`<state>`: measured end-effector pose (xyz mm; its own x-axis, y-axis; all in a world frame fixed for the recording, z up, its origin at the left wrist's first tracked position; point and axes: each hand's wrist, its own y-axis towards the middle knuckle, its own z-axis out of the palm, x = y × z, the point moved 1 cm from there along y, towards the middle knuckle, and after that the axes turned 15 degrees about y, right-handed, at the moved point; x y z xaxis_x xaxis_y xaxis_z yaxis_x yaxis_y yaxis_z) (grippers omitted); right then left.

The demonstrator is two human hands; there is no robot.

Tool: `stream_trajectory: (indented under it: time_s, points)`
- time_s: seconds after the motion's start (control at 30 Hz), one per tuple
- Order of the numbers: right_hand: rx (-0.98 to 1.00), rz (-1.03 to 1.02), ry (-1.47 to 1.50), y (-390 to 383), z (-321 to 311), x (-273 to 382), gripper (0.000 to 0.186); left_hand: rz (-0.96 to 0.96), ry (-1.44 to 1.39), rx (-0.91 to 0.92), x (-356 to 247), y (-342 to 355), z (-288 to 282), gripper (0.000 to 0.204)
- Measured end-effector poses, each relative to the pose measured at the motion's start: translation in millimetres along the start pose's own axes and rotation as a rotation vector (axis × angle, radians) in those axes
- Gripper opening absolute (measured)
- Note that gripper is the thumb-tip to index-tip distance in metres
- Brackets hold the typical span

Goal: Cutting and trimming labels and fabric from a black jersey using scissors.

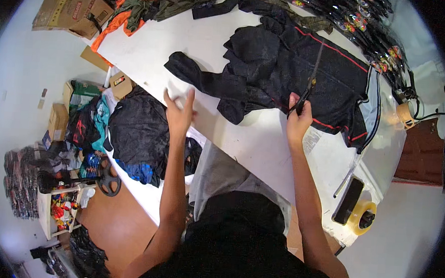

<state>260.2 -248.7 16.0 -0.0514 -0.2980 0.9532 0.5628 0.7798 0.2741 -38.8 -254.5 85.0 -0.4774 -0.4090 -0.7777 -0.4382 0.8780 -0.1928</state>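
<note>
A black garment with red seams [268, 55] lies spread over the white table [151, 48], one sleeve stretched toward the left and a grey-blue edge at its right end. In my right hand [299, 124] is a pair of black-handled scissors [311, 84], the long blades pointing away from me over the garment. My left hand [180, 111] is raised near the table's edge, just short of the sleeve, its fingers apart and nothing in them.
Orange and dark green cloth [133, 11] lies at the far left of the table beside a cardboard box [75, 13]. Dark clothes [139, 129] are heaped left of me. A phone [348, 200] and a tape roll [362, 218] sit at the right. Packaged items [362, 20] fill the far right.
</note>
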Motion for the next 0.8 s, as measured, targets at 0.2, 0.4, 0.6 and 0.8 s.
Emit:
stream_trajectory:
  time_s: [0.2, 0.4, 0.6, 0.8]
  points:
    - [0.02, 0.024, 0.058, -7.4, 5.8, 5.2, 0.018, 0.313, 0.616, -0.284, 19.1, 157.0, 11.4, 0.07]
    - [-0.035, 0.118, 0.107, -10.0, 3.1, -2.0, 0.018, 0.477, -0.226, -0.069, -30.4, 174.1, -49.0, 0.01]
    - [-0.045, 0.128, 0.075, -4.2, -9.4, -4.2, 0.021, 0.413, -1.246, 0.114, -114.1, 30.9, -119.8, 0.019]
    - [-0.068, 0.103, 0.107, -1.8, 2.5, -0.3, 0.018, 0.577, -1.131, 0.384, -40.2, -14.5, -137.4, 0.021]
